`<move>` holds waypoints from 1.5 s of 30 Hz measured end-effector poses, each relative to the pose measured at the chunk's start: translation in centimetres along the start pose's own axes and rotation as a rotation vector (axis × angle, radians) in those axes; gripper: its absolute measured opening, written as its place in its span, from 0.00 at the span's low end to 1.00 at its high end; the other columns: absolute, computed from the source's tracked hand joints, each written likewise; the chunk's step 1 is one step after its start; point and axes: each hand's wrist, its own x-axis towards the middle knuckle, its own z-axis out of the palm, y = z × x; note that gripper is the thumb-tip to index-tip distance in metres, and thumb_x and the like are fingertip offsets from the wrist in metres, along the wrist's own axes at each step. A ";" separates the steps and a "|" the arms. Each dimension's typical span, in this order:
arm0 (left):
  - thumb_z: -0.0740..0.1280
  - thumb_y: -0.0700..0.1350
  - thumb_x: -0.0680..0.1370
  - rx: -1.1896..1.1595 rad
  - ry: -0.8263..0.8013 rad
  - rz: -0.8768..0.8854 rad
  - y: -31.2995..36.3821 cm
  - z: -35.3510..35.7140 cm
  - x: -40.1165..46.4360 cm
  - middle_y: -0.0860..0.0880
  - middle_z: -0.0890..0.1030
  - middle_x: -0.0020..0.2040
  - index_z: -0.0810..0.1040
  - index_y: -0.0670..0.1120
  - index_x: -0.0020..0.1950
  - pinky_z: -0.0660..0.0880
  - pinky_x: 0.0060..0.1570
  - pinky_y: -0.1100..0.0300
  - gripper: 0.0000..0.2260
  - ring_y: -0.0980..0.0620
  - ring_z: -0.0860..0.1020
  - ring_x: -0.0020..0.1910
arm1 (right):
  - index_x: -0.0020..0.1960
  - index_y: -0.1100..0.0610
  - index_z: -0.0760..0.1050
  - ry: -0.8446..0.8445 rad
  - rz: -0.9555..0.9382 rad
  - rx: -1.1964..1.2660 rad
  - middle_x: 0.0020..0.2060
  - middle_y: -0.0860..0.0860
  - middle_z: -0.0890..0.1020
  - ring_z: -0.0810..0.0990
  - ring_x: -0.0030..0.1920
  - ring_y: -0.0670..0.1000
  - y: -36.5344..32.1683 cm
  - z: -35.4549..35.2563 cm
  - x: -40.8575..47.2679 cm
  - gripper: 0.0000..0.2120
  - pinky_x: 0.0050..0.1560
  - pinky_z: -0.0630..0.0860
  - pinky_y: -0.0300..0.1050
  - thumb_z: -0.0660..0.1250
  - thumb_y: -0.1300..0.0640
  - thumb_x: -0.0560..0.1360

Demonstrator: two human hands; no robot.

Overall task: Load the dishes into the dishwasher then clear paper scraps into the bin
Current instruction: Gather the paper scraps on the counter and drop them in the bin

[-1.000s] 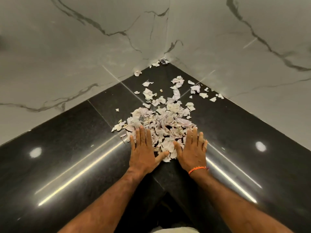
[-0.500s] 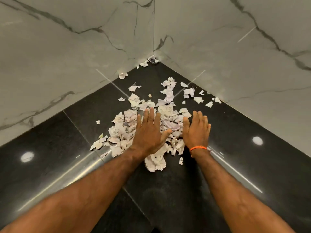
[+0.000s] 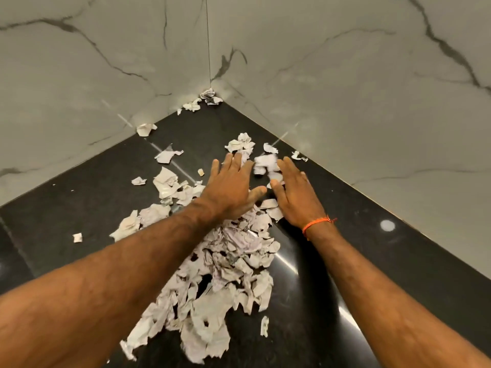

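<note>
A big heap of torn paper scraps (image 3: 225, 274) lies on the black polished countertop (image 3: 79, 208), spreading toward the near edge. Smaller loose scraps (image 3: 240, 146) are scattered farther back, and a few (image 3: 210, 96) sit right in the wall corner. My left hand (image 3: 229, 187) lies flat, fingers straight, at the far end of the heap. My right hand (image 3: 295, 195), with an orange thread on its wrist, lies flat beside it, fingers reaching loose scraps (image 3: 265, 163). Neither hand holds anything. No dishes, dishwasher or bin are in view.
Two grey marble walls (image 3: 345, 88) meet in a corner behind the countertop and close it off at the back left and right. Single scraps (image 3: 77, 237) lie apart on the left of the counter. Ceiling lights reflect on the glossy surface.
Both hands have slid farther back along the counter, from the heap's near edge to its far end near the loose scraps. The view has come closer to the corner.
</note>
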 end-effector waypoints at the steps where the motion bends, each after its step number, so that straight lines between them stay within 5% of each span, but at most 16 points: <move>1: 0.52 0.65 0.83 0.000 0.006 -0.008 -0.6 -0.1 0.3 0.40 0.47 0.84 0.50 0.44 0.83 0.44 0.79 0.38 0.36 0.41 0.44 0.82 | 0.80 0.56 0.59 0.021 0.012 0.018 0.80 0.54 0.59 0.54 0.81 0.54 0.2 0.0 0.6 0.27 0.80 0.51 0.56 0.54 0.47 0.84; 5: 0.54 0.65 0.83 -0.029 -0.013 -0.037 -3.4 -0.7 1.7 0.42 0.43 0.84 0.43 0.46 0.84 0.45 0.79 0.38 0.38 0.42 0.42 0.82 | 0.80 0.58 0.58 0.057 0.232 -0.125 0.80 0.57 0.57 0.54 0.80 0.58 -0.2 0.3 3.8 0.30 0.80 0.51 0.59 0.53 0.44 0.84; 9: 0.51 0.65 0.83 -0.061 -0.076 0.019 -5.5 -1.4 2.3 0.46 0.44 0.84 0.45 0.49 0.84 0.44 0.80 0.40 0.35 0.46 0.43 0.83 | 0.82 0.54 0.54 -0.071 -0.092 -0.017 0.81 0.53 0.55 0.50 0.81 0.52 -2.6 1.4 5.4 0.28 0.81 0.47 0.55 0.50 0.43 0.85; 14: 0.51 0.66 0.82 -0.046 -0.004 -0.132 -10.6 -2.9 2.7 0.43 0.49 0.84 0.51 0.48 0.84 0.48 0.80 0.41 0.35 0.43 0.47 0.83 | 0.80 0.56 0.58 -0.056 -0.001 0.023 0.80 0.55 0.60 0.54 0.80 0.56 -3.7 1.9 9.9 0.27 0.80 0.50 0.56 0.51 0.45 0.85; 18: 0.52 0.67 0.82 -0.001 -0.018 -0.074 -14.8 -3.2 2.9 0.44 0.50 0.84 0.53 0.47 0.83 0.49 0.80 0.44 0.36 0.45 0.47 0.83 | 0.80 0.54 0.59 -0.213 -0.241 0.217 0.79 0.51 0.63 0.57 0.79 0.50 -7.5 3.0 12.0 0.25 0.80 0.50 0.52 0.53 0.45 0.86; 21: 0.49 0.69 0.81 0.033 0.089 -0.031 -16.9 -2.7 3.6 0.46 0.49 0.84 0.53 0.49 0.83 0.43 0.81 0.45 0.37 0.48 0.44 0.83 | 0.81 0.53 0.58 -0.203 -0.229 0.332 0.80 0.50 0.60 0.54 0.80 0.48 -9.1 3.9 15.5 0.26 0.80 0.51 0.48 0.55 0.47 0.85; 24: 0.48 0.71 0.79 0.069 0.290 -0.173 -18.1 -2.1 4.6 0.46 0.52 0.84 0.57 0.49 0.82 0.38 0.79 0.42 0.38 0.48 0.44 0.83 | 0.80 0.55 0.60 -0.139 -0.249 0.289 0.80 0.53 0.61 0.54 0.80 0.51 -10.3 5.7 20.7 0.26 0.79 0.52 0.49 0.57 0.48 0.85; 27: 0.51 0.72 0.78 0.097 0.420 -0.329 -18.3 -1.8 5.5 0.46 0.55 0.83 0.58 0.48 0.82 0.44 0.78 0.38 0.39 0.46 0.48 0.82 | 0.78 0.55 0.65 -0.068 -0.252 0.277 0.78 0.54 0.64 0.59 0.79 0.54 -11.0 7.7 26.0 0.26 0.79 0.52 0.48 0.59 0.47 0.82; 29: 0.53 0.71 0.78 0.081 0.445 -0.361 -18.3 -1.7 5.6 0.46 0.59 0.82 0.59 0.47 0.81 0.51 0.78 0.39 0.39 0.45 0.52 0.81 | 0.75 0.52 0.68 -0.045 -0.221 0.196 0.77 0.53 0.66 0.62 0.77 0.55 -11.8 8.3 28.2 0.24 0.77 0.59 0.56 0.61 0.46 0.81; 32: 0.56 0.68 0.78 -0.018 0.449 -0.327 -18.7 -1.7 5.7 0.46 0.63 0.79 0.61 0.46 0.80 0.59 0.77 0.44 0.37 0.45 0.58 0.78 | 0.66 0.51 0.77 -0.018 -0.240 0.157 0.68 0.53 0.75 0.72 0.69 0.55 -12.5 8.5 29.2 0.18 0.69 0.69 0.57 0.63 0.46 0.78; 37: 0.56 0.63 0.79 -0.199 0.504 -0.295 -19.0 -1.8 5.3 0.47 0.66 0.78 0.63 0.46 0.79 0.58 0.78 0.47 0.33 0.48 0.60 0.78 | 0.51 0.56 0.85 -0.011 -0.306 0.681 0.50 0.50 0.84 0.81 0.53 0.47 -11.6 8.1 26.9 0.13 0.60 0.76 0.48 0.62 0.52 0.80; 40: 0.58 0.59 0.81 -0.212 0.520 -0.318 -19.0 -1.8 5.4 0.47 0.64 0.79 0.62 0.47 0.80 0.56 0.78 0.46 0.30 0.48 0.59 0.79 | 0.59 0.53 0.83 0.058 -0.281 0.543 0.58 0.50 0.82 0.78 0.60 0.47 -11.9 8.7 27.7 0.14 0.67 0.72 0.50 0.63 0.51 0.79; 45: 0.61 0.53 0.83 -0.304 0.382 -0.281 -19.9 -2.1 5.9 0.48 0.60 0.82 0.53 0.48 0.83 0.51 0.78 0.50 0.31 0.49 0.58 0.80 | 0.73 0.44 0.72 -0.173 -0.495 -0.036 0.71 0.48 0.72 0.66 0.74 0.50 -13.3 9.0 27.8 0.22 0.75 0.59 0.59 0.58 0.46 0.80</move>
